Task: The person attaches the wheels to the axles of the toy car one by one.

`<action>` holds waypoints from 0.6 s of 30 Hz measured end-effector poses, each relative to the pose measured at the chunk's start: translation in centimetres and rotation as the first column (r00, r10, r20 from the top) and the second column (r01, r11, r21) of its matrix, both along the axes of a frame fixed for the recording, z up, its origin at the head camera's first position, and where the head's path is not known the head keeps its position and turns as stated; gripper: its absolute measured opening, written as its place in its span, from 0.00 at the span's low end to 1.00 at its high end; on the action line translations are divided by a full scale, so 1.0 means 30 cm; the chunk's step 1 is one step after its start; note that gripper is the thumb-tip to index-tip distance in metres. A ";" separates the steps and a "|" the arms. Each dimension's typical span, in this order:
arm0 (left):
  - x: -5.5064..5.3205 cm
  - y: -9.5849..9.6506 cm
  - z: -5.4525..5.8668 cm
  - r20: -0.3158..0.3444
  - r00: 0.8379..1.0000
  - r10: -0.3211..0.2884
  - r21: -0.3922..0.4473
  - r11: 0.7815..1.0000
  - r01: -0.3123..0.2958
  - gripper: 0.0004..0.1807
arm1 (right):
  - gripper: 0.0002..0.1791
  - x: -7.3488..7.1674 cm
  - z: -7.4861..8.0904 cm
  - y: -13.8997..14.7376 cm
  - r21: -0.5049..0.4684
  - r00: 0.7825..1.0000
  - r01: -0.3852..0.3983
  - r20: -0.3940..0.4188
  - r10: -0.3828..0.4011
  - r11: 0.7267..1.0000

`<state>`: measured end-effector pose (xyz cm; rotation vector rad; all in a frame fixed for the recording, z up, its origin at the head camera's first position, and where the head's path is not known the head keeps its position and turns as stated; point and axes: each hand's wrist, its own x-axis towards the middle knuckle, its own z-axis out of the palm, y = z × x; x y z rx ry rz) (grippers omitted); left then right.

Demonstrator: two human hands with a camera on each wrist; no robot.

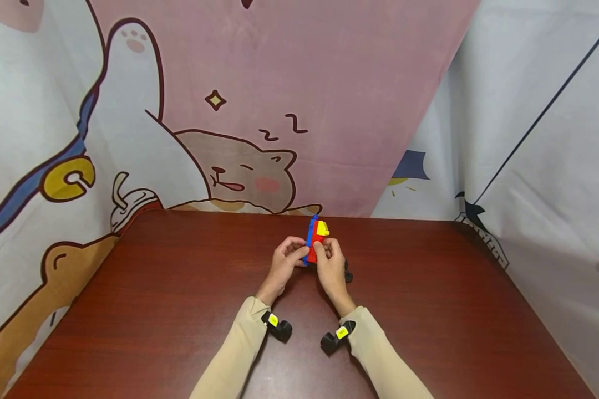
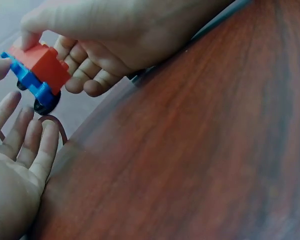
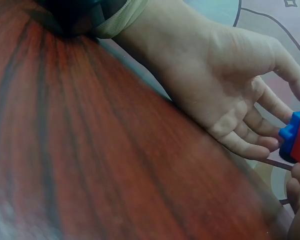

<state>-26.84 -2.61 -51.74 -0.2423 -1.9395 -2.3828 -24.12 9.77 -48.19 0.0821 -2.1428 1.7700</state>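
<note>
Both hands hold a toy brick car over the table. It has a blue base point(image 1: 309, 239), red bricks point(image 1: 313, 255) and a yellow brick point(image 1: 322, 228) near its far end. My left hand point(image 1: 282, 263) pinches the blue base from the left. In the right wrist view, the left thumb and forefinger reach the blue base point(image 3: 291, 135), with the other fingers loosely bent below. My right hand point(image 1: 333, 271) grips the red part, its thumb pressed on the red brick point(image 2: 46, 62). Black wheels point(image 2: 47, 104) show under the base in the left wrist view.
A small black round thing point(image 1: 348, 272) shows just right of the right hand. The dark red-brown wooden table point(image 1: 179, 299) runs back to a printed cloth point(image 1: 349, 111) with cartoon animals. White cloth point(image 1: 544, 166) hangs on the right side.
</note>
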 end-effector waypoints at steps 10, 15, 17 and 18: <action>-0.001 -0.007 0.006 0.070 0.997 -0.042 -0.040 0.998 0.044 0.19 | 0.12 0.000 -0.004 0.003 -0.014 0.999 -0.044 -0.015 0.043 0.999; -0.003 -0.013 0.011 0.079 0.995 -0.057 -0.049 0.997 0.061 0.18 | 0.16 0.003 -0.002 0.003 0.021 0.998 -0.018 -0.066 0.020 1.000; 0.001 -0.016 0.020 0.086 0.995 -0.057 -0.047 0.997 0.061 0.18 | 0.18 0.004 -0.007 0.005 0.027 0.993 -0.006 -0.120 0.009 1.000; 0.008 -0.017 0.031 0.086 0.995 -0.055 -0.045 0.997 0.059 0.18 | 0.18 0.003 -0.012 0.006 0.035 0.988 0.003 -0.155 0.003 0.999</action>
